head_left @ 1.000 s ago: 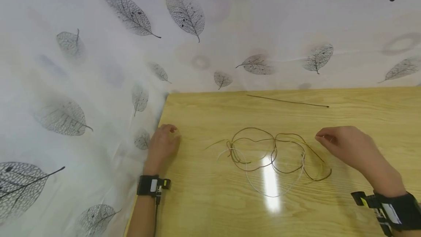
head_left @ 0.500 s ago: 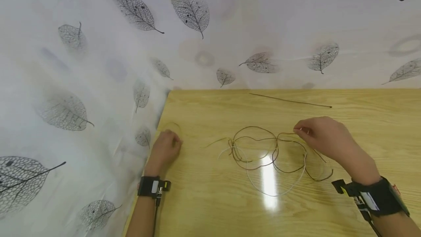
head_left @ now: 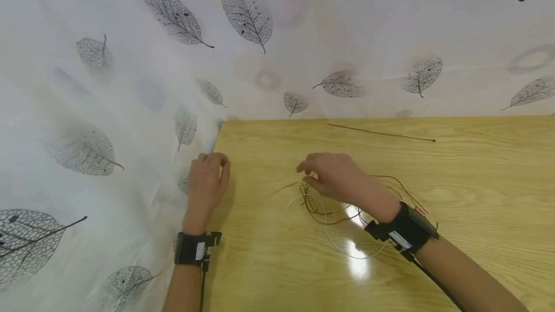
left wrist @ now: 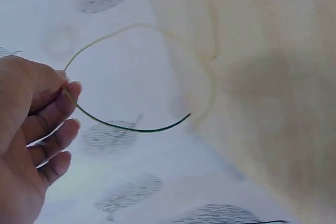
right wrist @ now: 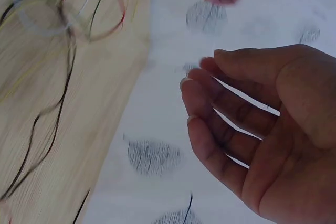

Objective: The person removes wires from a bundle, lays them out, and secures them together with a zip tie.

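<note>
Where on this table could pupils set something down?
On the pale wood-grain table, one bare patch lies between the left forearm and the loose tangle of brown, yellow and white strands. Another lies right of the tangle, between the right forearm and the thin, straight, dark strand near the back edge. Mid-table is crowded: the tangle, partly hidden by the right hand.

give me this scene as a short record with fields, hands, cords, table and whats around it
left hand: pinches a green cord that bends in a wide curve
right hand: loosely curved, no cord seen in it; overlaps the tangled cords in the head view, contact unclear
tangled cords: partly hidden; brown, white and yellow strands show
dark cord: lies by itself near the far edge
table: wood-grain top, with a bright reflection
backdrop: pale sheet with leaf prints
wrists: a black strap on each
</note>
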The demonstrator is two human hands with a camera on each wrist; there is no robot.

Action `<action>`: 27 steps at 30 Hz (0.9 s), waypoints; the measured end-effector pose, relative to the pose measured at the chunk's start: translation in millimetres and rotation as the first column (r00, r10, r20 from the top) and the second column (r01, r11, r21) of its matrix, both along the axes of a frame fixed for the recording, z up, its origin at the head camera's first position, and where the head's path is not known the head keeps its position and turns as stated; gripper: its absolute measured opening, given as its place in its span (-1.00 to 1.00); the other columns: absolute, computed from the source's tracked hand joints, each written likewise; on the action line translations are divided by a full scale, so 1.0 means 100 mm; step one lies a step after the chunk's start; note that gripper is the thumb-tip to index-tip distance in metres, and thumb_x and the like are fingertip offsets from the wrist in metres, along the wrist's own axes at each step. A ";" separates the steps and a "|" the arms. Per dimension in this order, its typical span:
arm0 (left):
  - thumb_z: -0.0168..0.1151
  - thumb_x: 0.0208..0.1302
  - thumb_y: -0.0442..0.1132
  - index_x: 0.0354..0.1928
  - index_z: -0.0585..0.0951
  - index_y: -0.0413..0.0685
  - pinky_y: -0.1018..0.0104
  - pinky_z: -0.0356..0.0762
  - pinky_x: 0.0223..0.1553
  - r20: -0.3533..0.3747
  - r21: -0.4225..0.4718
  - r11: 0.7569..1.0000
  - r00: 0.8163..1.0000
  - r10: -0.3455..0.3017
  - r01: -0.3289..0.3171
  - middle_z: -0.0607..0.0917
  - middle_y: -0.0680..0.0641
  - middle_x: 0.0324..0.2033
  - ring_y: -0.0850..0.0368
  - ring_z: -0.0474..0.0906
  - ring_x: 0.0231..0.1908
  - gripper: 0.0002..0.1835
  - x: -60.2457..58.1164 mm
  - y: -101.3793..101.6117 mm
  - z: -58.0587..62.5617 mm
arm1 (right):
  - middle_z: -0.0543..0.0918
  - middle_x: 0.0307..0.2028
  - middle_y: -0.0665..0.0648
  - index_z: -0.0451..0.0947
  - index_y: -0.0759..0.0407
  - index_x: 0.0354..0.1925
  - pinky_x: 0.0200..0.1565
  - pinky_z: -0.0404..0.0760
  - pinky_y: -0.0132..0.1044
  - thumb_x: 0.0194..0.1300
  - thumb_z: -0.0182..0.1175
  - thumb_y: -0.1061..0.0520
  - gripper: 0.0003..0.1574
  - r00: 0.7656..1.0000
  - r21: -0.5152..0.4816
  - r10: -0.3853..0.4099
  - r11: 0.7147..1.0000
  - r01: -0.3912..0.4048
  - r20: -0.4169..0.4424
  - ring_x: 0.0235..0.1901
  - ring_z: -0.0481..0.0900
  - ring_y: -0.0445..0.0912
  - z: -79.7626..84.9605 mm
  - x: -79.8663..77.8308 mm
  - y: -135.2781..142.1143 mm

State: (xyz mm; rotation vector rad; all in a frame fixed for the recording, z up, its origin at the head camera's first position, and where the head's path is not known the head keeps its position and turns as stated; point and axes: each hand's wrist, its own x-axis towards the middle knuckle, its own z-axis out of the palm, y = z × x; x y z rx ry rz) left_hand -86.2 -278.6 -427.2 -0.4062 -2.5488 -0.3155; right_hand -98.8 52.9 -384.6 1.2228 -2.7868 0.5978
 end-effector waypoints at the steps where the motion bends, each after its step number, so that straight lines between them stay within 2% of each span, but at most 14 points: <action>1: 0.33 0.22 -0.31 -0.34 0.61 -0.16 0.08 0.32 -0.46 -0.015 0.002 1.000 1.000 -0.018 0.019 0.65 -0.08 -0.45 -0.06 0.41 -0.46 -0.92 0.01 0.03 0.05 | 0.69 -0.17 -0.01 0.64 0.01 0.06 -0.60 0.56 -0.33 0.23 0.32 0.06 -0.60 1.000 -0.002 0.011 1.000 -0.011 -0.018 -0.54 0.55 -0.24 0.01 -0.01 -0.09; 4: 0.32 0.25 -0.30 -0.29 0.61 -0.16 0.08 0.36 -0.43 -0.048 0.014 0.996 0.995 -0.090 0.091 0.65 -0.09 -0.39 -0.06 0.44 -0.40 -0.91 0.04 0.13 0.20 | 0.60 0.00 0.04 0.50 0.00 0.26 -0.65 0.53 -0.31 0.23 0.34 0.04 -0.37 0.998 -0.021 0.013 1.000 -0.014 -0.067 -0.49 0.54 -0.22 0.07 -0.06 -0.34; 6: 0.32 0.26 -0.30 -0.27 0.61 -0.17 0.07 0.39 -0.40 -0.065 0.020 0.991 0.989 -0.133 0.135 0.67 -0.10 -0.36 -0.06 0.48 -0.36 -0.91 0.06 0.21 0.29 | 0.53 0.10 0.06 0.43 -0.03 0.33 -0.65 0.52 -0.31 0.24 0.34 0.02 -0.30 0.996 -0.032 0.005 0.999 -0.008 -0.088 -0.41 0.54 -0.19 0.10 -0.10 -0.47; 9: 0.34 0.22 -0.31 -0.27 0.61 -0.18 0.06 0.43 -0.38 -0.112 0.028 0.982 0.977 -0.180 0.184 0.69 -0.11 -0.36 -0.06 0.53 -0.32 -0.89 0.10 0.32 0.42 | 0.50 0.15 0.05 0.56 -0.05 0.19 -0.57 0.56 -0.32 0.25 0.34 0.01 -0.48 0.997 -0.061 -0.004 0.998 -0.001 -0.080 -0.24 0.53 -0.14 0.13 -0.16 -0.61; 13: 0.36 0.19 -0.33 -0.28 0.64 -0.20 0.06 0.42 -0.37 -0.187 0.040 0.975 0.960 -0.208 0.219 0.71 -0.12 -0.39 -0.06 0.56 -0.32 -0.89 0.13 0.39 0.56 | 0.66 -0.03 -0.02 0.73 -0.02 -0.16 -0.39 0.61 -0.30 0.30 0.30 0.01 -0.83 0.997 -0.121 -0.012 0.993 0.003 -0.077 -0.18 0.53 -0.11 0.18 -0.22 -0.63; 17: 0.39 0.14 -0.35 -0.31 0.65 -0.26 0.02 0.39 -0.37 -0.255 0.064 0.976 0.949 -0.185 0.208 0.72 -0.16 -0.43 -0.10 0.54 -0.34 -0.87 0.15 0.35 0.63 | 0.76 -0.33 -0.07 0.75 -0.02 -0.22 -0.34 0.59 -0.27 0.34 0.25 0.04 -0.85 0.997 -0.200 -0.003 0.980 -0.013 -0.082 -0.38 0.58 -0.18 0.24 -0.26 -0.42; 20: 0.39 0.14 -0.36 -0.32 0.65 -0.28 0.01 0.38 -0.36 -0.252 0.089 0.981 0.957 -0.143 0.170 0.71 -0.17 -0.44 -0.11 0.54 -0.34 -0.87 0.17 0.26 0.63 | 0.73 -0.49 -0.07 0.75 0.03 -0.24 -0.32 0.57 -0.23 0.33 0.26 0.08 -0.86 0.996 -0.242 0.010 0.970 -0.030 -0.085 -0.50 0.56 -0.20 0.29 -0.30 -0.19; 22: 0.39 0.14 -0.37 -0.32 0.65 -0.28 0.01 0.37 -0.35 -0.232 0.111 0.982 0.965 -0.124 0.153 0.71 -0.16 -0.44 -0.10 0.54 -0.33 -0.88 0.18 0.21 0.59 | 0.70 -0.55 -0.08 0.74 0.03 -0.29 -0.26 0.53 -0.20 0.33 0.26 0.10 -0.88 0.997 -0.249 0.011 0.968 -0.030 -0.074 -0.54 0.53 -0.20 0.30 -0.30 0.01; 24: 0.39 0.15 -0.36 -0.32 0.66 -0.26 0.03 0.37 -0.34 -0.197 0.129 0.981 0.973 -0.118 0.145 0.72 -0.14 -0.44 -0.07 0.53 -0.32 -0.89 0.18 0.17 0.50 | 0.68 -0.57 -0.10 0.73 0.03 -0.32 -0.23 0.52 -0.19 0.31 0.28 0.11 -0.90 0.999 -0.233 0.001 0.972 -0.013 -0.055 -0.54 0.52 -0.19 0.29 -0.28 0.24; 27: 0.39 0.15 -0.32 -0.30 0.66 -0.20 0.07 0.37 -0.34 -0.118 0.131 0.977 0.981 -0.151 0.166 0.73 -0.08 -0.43 -0.01 0.53 -0.32 -0.88 0.17 0.14 0.32 | 0.66 -0.57 -0.13 0.73 0.00 -0.30 -0.26 0.54 -0.20 0.30 0.28 0.11 -0.91 0.999 -0.166 -0.051 0.985 0.053 0.013 -0.50 0.53 -0.20 0.23 -0.21 0.62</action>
